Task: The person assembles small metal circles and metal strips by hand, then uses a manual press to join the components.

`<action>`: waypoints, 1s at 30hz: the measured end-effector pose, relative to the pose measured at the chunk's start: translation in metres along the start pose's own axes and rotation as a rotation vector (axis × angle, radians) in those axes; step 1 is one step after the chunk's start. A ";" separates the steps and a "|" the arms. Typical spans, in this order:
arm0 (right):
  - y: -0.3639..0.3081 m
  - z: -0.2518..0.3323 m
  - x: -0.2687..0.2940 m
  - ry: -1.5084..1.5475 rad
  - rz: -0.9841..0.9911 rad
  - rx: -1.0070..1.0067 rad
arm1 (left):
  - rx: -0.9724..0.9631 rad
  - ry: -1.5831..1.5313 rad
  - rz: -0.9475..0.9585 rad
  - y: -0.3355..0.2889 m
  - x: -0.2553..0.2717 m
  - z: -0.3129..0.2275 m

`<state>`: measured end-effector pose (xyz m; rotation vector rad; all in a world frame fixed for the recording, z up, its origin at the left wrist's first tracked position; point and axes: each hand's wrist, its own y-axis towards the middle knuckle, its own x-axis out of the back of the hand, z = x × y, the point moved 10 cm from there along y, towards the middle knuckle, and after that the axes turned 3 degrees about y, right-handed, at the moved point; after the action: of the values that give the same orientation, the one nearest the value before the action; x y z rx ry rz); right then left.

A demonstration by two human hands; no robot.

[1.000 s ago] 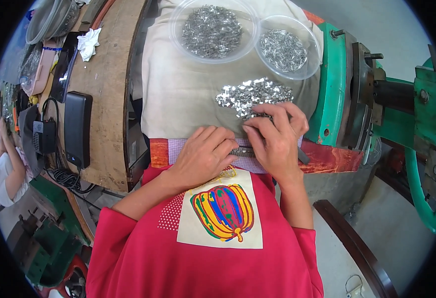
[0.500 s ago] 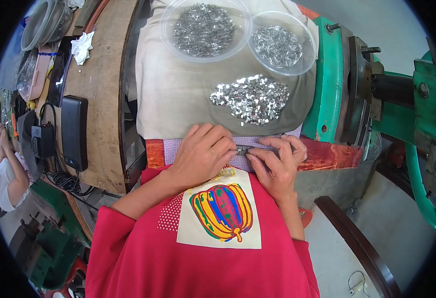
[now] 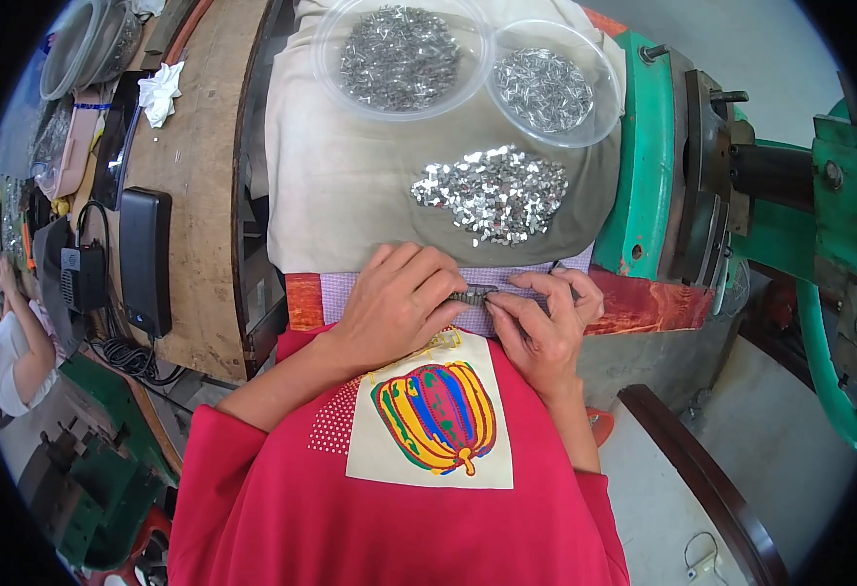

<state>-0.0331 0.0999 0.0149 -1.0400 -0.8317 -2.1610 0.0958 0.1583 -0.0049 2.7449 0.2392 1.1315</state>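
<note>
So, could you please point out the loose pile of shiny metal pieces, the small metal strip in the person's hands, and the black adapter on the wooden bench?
loose pile of shiny metal pieces [image 3: 492, 193], head view, middle of the heap.
small metal strip [image 3: 473, 296], head view, exposed middle between the fingertips.
black adapter [image 3: 145, 259], head view, centre of its top face.

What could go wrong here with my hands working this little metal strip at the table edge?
The small metal strip is pinched between left hand and right hand right at the edge; it could slip into your lap. The loose pile of shiny pieces lies close; a hand could scatter it.
</note>
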 end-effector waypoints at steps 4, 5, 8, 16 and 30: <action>0.005 0.004 0.000 -0.026 0.003 0.018 | -0.015 0.020 -0.001 0.002 -0.002 -0.002; 0.005 0.004 0.000 -0.025 0.003 0.018 | -0.015 0.020 -0.001 0.002 -0.003 -0.003; 0.005 0.004 -0.001 -0.019 0.014 0.029 | -0.036 0.020 -0.014 0.003 -0.004 -0.005; 0.005 0.001 0.000 0.000 0.011 0.019 | -0.032 0.006 0.016 0.003 -0.005 -0.006; 0.010 -0.006 -0.004 0.100 0.061 -0.054 | -0.028 -0.021 0.043 0.000 -0.005 -0.002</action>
<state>-0.0266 0.0905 0.0112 -0.9618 -0.6908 -2.1755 0.0915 0.1577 -0.0069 2.7486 0.1603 1.1067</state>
